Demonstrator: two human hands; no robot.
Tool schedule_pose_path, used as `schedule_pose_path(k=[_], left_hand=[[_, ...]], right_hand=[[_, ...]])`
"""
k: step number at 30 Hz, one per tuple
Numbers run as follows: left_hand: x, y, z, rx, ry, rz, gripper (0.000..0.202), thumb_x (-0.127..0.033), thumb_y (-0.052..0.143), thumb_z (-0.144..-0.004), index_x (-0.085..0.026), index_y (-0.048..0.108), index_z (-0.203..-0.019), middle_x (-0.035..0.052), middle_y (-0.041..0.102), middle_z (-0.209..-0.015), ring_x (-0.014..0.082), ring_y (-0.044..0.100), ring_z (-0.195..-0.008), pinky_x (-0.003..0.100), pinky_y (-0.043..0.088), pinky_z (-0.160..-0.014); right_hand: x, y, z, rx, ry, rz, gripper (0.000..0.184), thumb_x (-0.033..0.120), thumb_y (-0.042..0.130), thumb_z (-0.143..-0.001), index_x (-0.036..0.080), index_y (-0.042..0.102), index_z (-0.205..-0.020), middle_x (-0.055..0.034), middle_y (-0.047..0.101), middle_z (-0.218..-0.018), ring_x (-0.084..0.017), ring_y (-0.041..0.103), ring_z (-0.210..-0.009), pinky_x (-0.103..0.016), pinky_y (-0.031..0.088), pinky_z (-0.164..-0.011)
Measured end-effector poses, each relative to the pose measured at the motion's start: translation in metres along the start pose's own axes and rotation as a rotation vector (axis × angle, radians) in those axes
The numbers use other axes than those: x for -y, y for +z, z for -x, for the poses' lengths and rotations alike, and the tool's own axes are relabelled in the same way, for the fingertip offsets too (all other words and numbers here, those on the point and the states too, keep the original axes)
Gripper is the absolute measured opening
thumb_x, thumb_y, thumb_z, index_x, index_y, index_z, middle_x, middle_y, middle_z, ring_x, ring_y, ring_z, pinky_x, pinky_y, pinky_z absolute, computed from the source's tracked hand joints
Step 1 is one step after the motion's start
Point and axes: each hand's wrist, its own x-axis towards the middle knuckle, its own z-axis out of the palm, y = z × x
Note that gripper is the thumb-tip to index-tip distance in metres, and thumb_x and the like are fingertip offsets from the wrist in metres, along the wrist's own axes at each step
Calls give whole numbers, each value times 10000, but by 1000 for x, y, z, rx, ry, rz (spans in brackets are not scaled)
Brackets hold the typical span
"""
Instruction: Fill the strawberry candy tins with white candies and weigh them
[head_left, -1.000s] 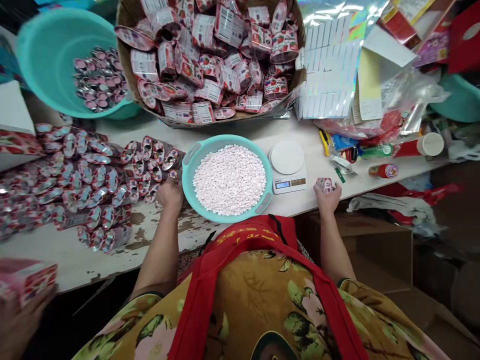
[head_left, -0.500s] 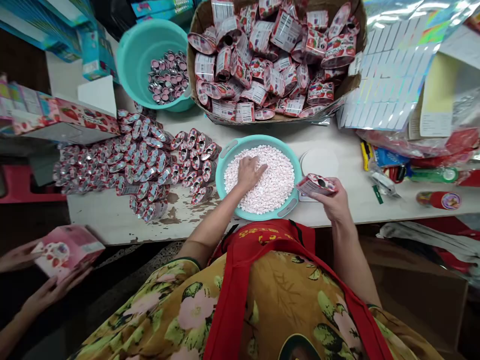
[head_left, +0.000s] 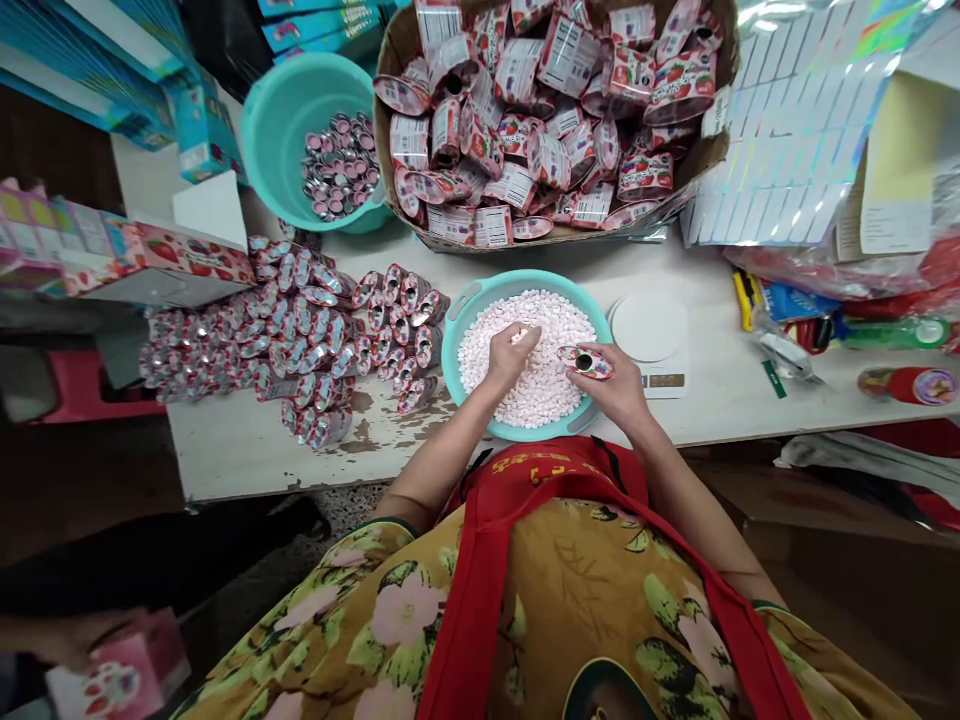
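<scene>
A turquoise basin (head_left: 454,350) in front of me holds many small pale-pink candies (head_left: 551,385). Over the candies, my left hand (head_left: 512,355) is closed, fingers curled, with pale candies showing at the fingertips. My right hand (head_left: 619,385) grips a strawberry-printed candy container (head_left: 586,362) at the basin's right side. The container's top faces up and has a dark round hole. To the left, many similar containers (head_left: 307,330) stand packed together on the table, several with open holes showing.
A cardboard box (head_left: 724,150) heaped with printed containers stands behind the basin. Left of it, a turquoise tub (head_left: 262,130) holds small silvery-pink caps (head_left: 341,165). A white scale (head_left: 649,330) sits at right. At lower left, another person's hand (head_left: 75,640) holds a pink box (head_left: 142,670).
My right hand has brought the container left to the basin and turned its hole upward. My left hand has closed from spread fingers. The other person's pink box has moved lower.
</scene>
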Motion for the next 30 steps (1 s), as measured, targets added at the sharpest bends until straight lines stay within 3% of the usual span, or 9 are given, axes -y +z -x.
schedule_pose_path(k=[3, 7, 13, 19, 25, 30], left_hand=[[-29, 6, 18, 18, -26, 361, 358, -521, 690, -767, -200, 534, -743, -44, 520, -626, 79, 441, -456, 231, 352, -470], [-51, 13, 32, 44, -1, 511, 395, -572, 643, -791, -210, 486, -786, -10, 590, -738, 112, 587, -569, 250, 472, -538], [-55, 11, 24, -17, 5, 566, 448, -586, 668, -781, -214, 422, -745, -49, 485, -641, 99, 571, -549, 254, 508, -589], [-61, 13, 19, -18, -22, 574, 419, -494, 729, -751, -205, 428, -720, -45, 513, -661, 77, 533, -530, 241, 478, -561], [-56, 11, 11, -17, 46, 584, 397, -452, 751, -775, -207, 442, -729, -62, 505, -627, 70, 501, -487, 231, 418, -510], [-57, 15, 7, -80, 60, 504, 389, -452, 765, -803, -205, 469, -752, -71, 503, -611, 69, 503, -505, 233, 414, -546]], right_hand=[[7, 16, 5, 91, -102, 150, 336, 273, 747, -733, 239, 722, -1067, -58, 733, -1064, -260, 684, -1017, -417, 526, -943], [18, 41, 6, 115, -74, 228, 309, 266, 746, -724, 232, 720, -1030, -70, 733, -1056, -282, 682, -1007, -416, 537, -900], [28, 49, 2, 61, -24, 213, 332, 287, 743, -722, 257, 717, -1051, -40, 748, -1103, -272, 693, -1027, -406, 542, -921], [39, 49, -5, 63, -30, 280, 322, 273, 725, -726, 243, 719, -1047, -59, 746, -1109, -291, 693, -1031, -416, 545, -908], [42, 51, -9, 34, -18, 291, 348, 283, 706, -724, 238, 713, -1069, -60, 741, -1113, -291, 685, -1035, -407, 541, -888], [39, 50, -14, 62, -57, 322, 242, 327, 712, -707, 227, 705, -927, -56, 737, -950, -259, 671, -862, -352, 519, -769]])
